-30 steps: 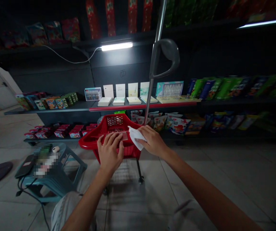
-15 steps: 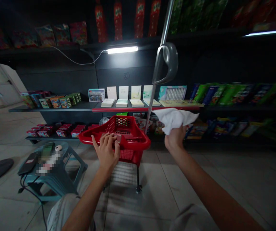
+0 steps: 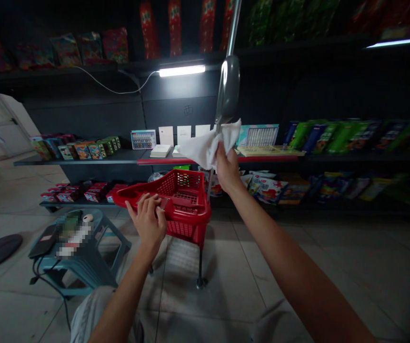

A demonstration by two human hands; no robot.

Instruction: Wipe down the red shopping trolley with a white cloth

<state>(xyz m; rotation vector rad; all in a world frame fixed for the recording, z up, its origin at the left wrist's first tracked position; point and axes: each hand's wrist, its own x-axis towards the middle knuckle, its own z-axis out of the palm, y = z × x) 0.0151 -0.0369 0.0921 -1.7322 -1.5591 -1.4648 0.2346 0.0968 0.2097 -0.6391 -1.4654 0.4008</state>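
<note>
Several dark metal shelves of packaged goods [image 3: 83,162] stand far off; nearer, a red plastic shopping basket [image 3: 186,229] sits on a steel pole [image 3: 230,28] — the left hand [image 3: 146,223] curled at its near rim, grip unclear, the right hand [image 3: 226,170] pinching a crumpled white cloth [image 3: 205,148] up at the curved grey metal handle [image 3: 229,88].

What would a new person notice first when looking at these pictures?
The red plastic basket cart stands in the lower middle, with the left hand at its rim. Above it, the raised right hand grips a white cloth in front of a metal pole. Behind them, a lit tube lamp glows over dark shelves.
</note>
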